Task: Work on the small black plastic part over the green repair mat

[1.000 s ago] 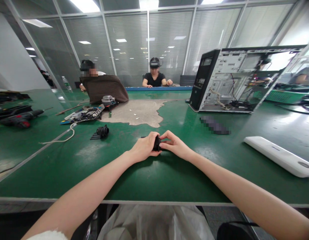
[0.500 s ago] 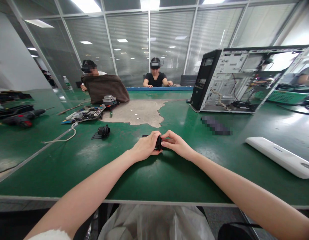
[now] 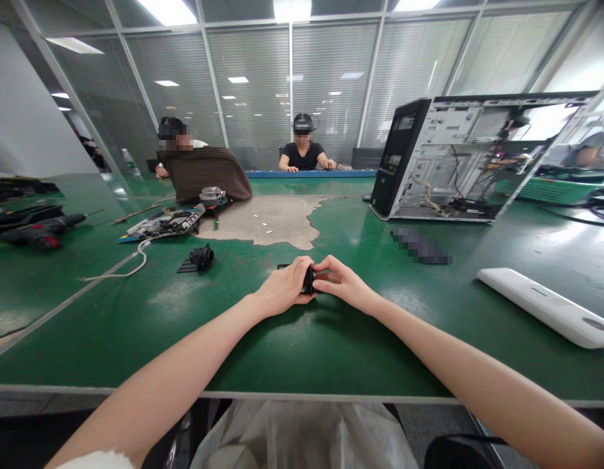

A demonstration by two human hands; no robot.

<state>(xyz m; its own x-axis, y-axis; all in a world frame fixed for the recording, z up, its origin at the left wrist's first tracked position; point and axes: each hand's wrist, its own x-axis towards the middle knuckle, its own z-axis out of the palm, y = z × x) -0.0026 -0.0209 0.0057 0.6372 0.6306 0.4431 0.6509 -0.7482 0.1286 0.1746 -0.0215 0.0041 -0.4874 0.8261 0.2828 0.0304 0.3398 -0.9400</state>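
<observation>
Near our side of the green bench (image 3: 321, 358), the head view shows our left hand (image 3: 283, 286) with fingers wrapped around a black part (image 3: 308, 281); our right hand (image 3: 346, 285) pinches its right end between thumb and fingers. Farther left lies another black piece (image 3: 202, 258); beyond, to the right, stands an opened computer case (image 3: 397, 159).

the table (image 3: 331, 365) is green, with a grey-brown patch (image 3: 282, 221) in it. the small held part (image 3: 308, 280) is black. the other small part (image 3: 202, 257) is black too. the drill (image 3: 38, 232) is black with some red. the big cover (image 3: 208, 172) is brown with thin stripes. the long box (image 3: 541, 303) is white. the computer case (image 3: 394, 166) is black in front and silvery grey inside.
</observation>
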